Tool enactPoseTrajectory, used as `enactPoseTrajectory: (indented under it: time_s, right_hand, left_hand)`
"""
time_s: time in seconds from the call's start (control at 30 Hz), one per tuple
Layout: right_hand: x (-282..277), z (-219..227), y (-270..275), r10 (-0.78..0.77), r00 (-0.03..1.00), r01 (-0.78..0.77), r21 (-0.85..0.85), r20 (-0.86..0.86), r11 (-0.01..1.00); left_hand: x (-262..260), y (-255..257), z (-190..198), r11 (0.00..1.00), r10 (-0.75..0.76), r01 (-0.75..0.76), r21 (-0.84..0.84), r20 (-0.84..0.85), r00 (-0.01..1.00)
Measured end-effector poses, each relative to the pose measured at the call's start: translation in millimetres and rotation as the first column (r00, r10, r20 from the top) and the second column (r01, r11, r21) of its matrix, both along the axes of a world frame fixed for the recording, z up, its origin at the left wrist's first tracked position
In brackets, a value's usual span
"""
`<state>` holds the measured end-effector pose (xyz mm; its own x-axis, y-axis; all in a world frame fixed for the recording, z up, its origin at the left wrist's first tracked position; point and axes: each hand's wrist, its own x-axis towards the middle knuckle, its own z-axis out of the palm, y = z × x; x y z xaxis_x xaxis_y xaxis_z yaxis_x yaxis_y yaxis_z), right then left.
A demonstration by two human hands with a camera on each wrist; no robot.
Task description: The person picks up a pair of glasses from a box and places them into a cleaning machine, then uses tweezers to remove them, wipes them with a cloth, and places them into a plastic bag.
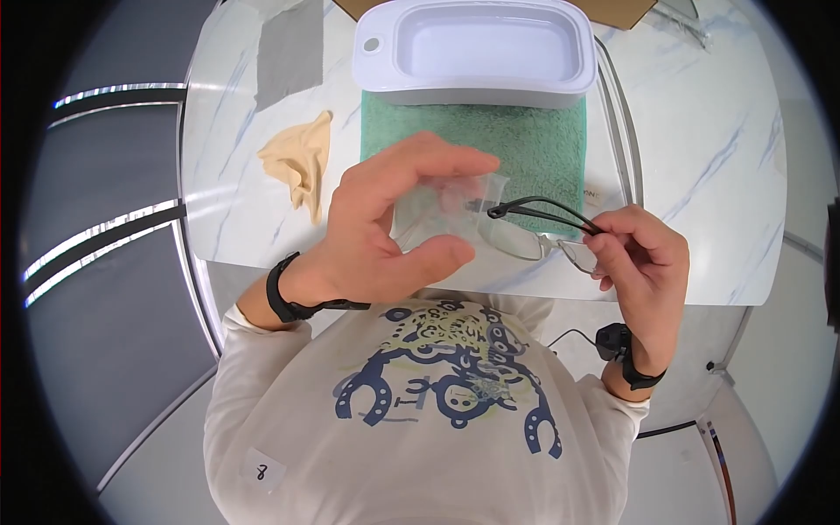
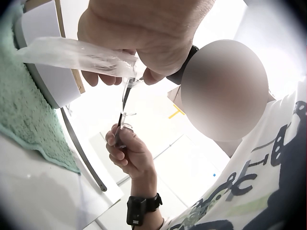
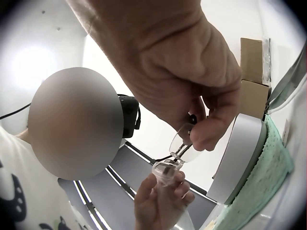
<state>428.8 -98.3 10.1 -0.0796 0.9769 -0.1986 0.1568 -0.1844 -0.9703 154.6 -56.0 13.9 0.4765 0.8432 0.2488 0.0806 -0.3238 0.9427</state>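
Note:
A pair of glasses (image 1: 514, 241) with dark temples and clear lenses is pinched by one end between the thumb and fingers of my right hand (image 1: 647, 267). Its other end points left, right at the mouth of a clear plastic bag (image 2: 72, 55). My left hand (image 1: 372, 223) holds that bag, its thumb and index finger spread at the near side and the other fingers curled behind the plastic. In the right wrist view the lens (image 3: 184, 141) overlaps the bag's opening, and the temples run toward it. Both hands are above the table's front edge.
Beyond the hands lies a green towel (image 1: 472, 131), with a white device with a shallow basin (image 1: 472, 92) at its far end. A beige cloth (image 1: 302, 162) and a grey cloth (image 1: 290, 57) lie to the left. A grey strip (image 1: 626, 131) runs along the right. A cardboard box (image 1: 617, 12) stands behind.

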Motion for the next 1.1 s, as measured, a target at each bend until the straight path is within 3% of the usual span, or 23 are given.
enactPoseTrajectory:
  time_s: [0.3,0.53,0.9,1.1]
  right_hand:
    - [5.0,2.3,-1.3,-0.023,1.000,0.023,0.028,0.016,0.999]
    - [6.4,3.7,-2.5,-0.037,0.998,0.034,0.069,0.053,0.997]
    - [7.5,4.7,-3.6,-0.058,0.997,0.054,0.077,0.048,0.996]
    - [7.9,5.3,-2.7,-0.056,0.996,0.051,0.081,0.068,0.995]
  left_hand:
    - [4.5,-4.5,2.9,0.989,-0.008,0.017,-0.150,0.058,0.998]
    - [7.0,-4.7,5.3,0.994,-0.035,0.037,-0.104,0.021,0.999]
    - [5.5,-6.5,1.7,0.986,-0.037,0.060,-0.158,0.144,0.989]
    - [4.4,-6.5,-0.5,0.988,-0.042,0.060,-0.142,0.129,0.991]
